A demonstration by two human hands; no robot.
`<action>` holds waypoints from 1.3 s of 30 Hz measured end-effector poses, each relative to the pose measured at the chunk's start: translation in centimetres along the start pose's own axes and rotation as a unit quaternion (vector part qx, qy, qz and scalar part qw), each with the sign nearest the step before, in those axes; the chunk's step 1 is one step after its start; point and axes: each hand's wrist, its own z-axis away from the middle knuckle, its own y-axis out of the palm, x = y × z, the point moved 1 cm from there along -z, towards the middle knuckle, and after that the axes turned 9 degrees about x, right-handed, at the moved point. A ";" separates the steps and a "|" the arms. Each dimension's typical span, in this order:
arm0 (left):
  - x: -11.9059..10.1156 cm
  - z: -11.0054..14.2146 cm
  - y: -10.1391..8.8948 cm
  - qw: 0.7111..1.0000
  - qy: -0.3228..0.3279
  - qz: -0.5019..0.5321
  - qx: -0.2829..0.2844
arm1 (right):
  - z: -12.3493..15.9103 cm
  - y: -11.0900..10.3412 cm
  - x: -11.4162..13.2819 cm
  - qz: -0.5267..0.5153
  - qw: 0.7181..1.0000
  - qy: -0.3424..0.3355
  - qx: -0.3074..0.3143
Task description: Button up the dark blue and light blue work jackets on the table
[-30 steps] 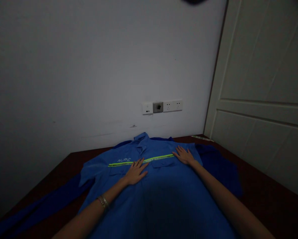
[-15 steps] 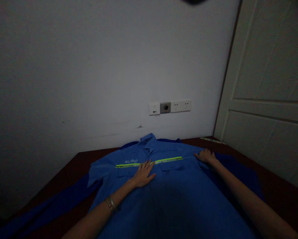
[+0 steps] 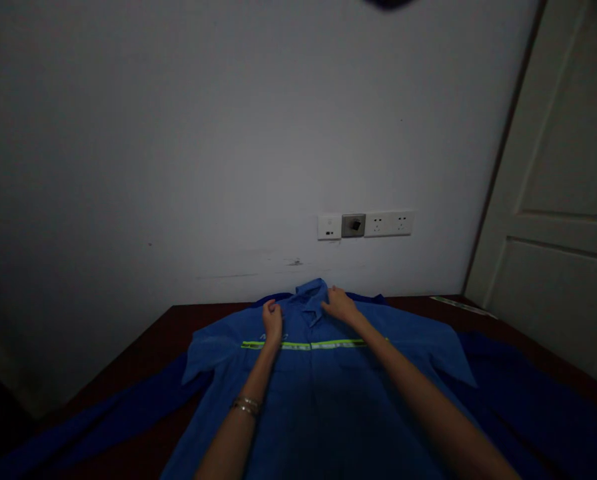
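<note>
A light-blue short-sleeved work shirt (image 3: 288, 387) lies spread face up, with a yellow-green and silver stripe across its chest and its collar (image 3: 318, 291) towards the wall. Beneath it lies a darker blue long-sleeved garment (image 3: 128, 403), whose sleeves stick out on both sides. My left hand (image 3: 272, 320), a bracelet on its wrist, is over the shirt just left of the collar, fingers curled in; whatever is in them is hidden. At the collar's right side, my right hand (image 3: 340, 305) has its fingers pinched on the collar edge.
A dark red tabletop (image 3: 178, 320) carries the garments and meets a pale wall (image 3: 228, 133) behind. Sockets and a switch (image 3: 366, 225) are set low on the wall. On the right stands a white panelled door (image 3: 568, 267); a thin strip (image 3: 461, 306) lies near the back right corner.
My left hand has risen from flat on the chest stripe to beside the collar and curled. My right hand has come from the right sleeve to the collar. The view has shifted slightly left.
</note>
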 end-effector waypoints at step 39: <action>-0.5 -6.3 5.0 0.945 0.002 -0.319 0.080 | -4.2 3.6 2.7 -0.004 0.998 -0.009 0.068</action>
